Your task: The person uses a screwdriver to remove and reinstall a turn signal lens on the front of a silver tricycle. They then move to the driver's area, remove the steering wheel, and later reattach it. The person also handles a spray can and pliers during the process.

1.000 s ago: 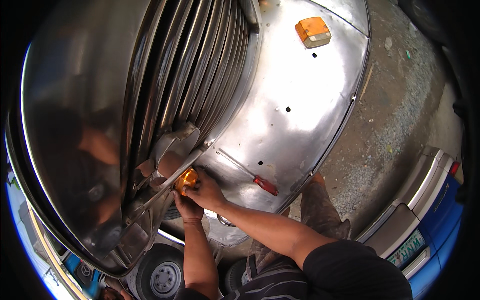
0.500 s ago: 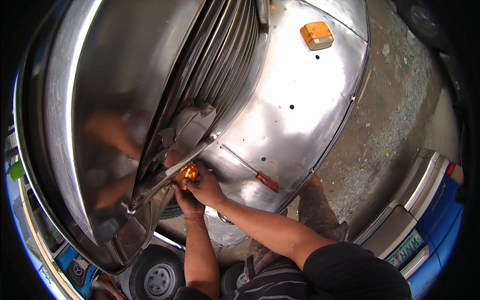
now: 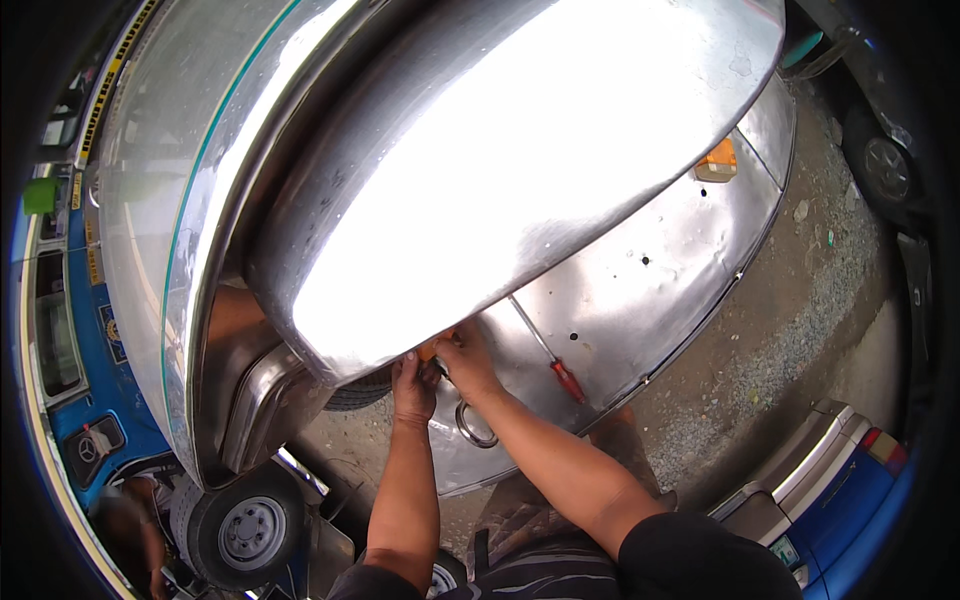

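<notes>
From the lower edge, the left forearm is raised almost straight up, while the right is slanted up and leftward from a black sleeve, its elbow lightly bent. The left hand (image 3: pixel 413 388) and right hand (image 3: pixel 468 362) are brought together, and an amber lamp lens (image 3: pixel 430 349) is pinched between their fingertips, just below the edge of a polished metal panel (image 3: pixel 520 190). The lens is partly covered by the fingers and that edge, and whatever lies behind the panel is hidden. Just beside the right wrist, a metal ring (image 3: pixel 467 429) is seen on the bare metal fender (image 3: pixel 610 300). Farther along the fender, a red-handled screwdriver (image 3: pixel 567 380) is laid, its shaft pointed toward the panel. At the fender's far end, an amber-and-clear lamp (image 3: pixel 716 165) is partly covered by the panel. Beyond the fender, gravelly ground (image 3: pixel 770 335) and a blue vehicle (image 3: pixel 850 515) are seen.
</notes>
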### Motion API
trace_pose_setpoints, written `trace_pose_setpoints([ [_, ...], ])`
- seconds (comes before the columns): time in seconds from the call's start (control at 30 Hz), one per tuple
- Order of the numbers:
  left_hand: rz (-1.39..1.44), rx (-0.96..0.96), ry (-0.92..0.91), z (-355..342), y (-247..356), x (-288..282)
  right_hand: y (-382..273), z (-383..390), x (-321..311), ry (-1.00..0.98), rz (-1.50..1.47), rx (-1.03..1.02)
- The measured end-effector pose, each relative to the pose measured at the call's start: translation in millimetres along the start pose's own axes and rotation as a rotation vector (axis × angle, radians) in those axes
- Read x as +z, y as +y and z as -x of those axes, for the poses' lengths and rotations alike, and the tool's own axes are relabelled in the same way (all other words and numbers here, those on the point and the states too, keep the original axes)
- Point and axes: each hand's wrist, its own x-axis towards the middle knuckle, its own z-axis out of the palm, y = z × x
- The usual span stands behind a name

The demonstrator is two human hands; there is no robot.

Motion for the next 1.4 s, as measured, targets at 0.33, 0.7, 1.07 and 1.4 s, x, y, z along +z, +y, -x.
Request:
trace_pose_setpoints([
  [0.33,-0.289,0.147,0.013,6,-5,9,-18,7,-1,-0.070,-0.334,0.046],
  [0.7,-0.338,0.129,-0.005,4,-10,2,-7,11,-6,-0.090,-0.307,0.012],
  [1.07,-0.271,0.230,-0.115,7,-12,2,2,17,-20,-0.112,-0.299,-0.003],
  [1.4,-0.260,0.237,-0.092,1,-23,-10,-1,20,-13,-0.154,-0.293,-0.062],
])
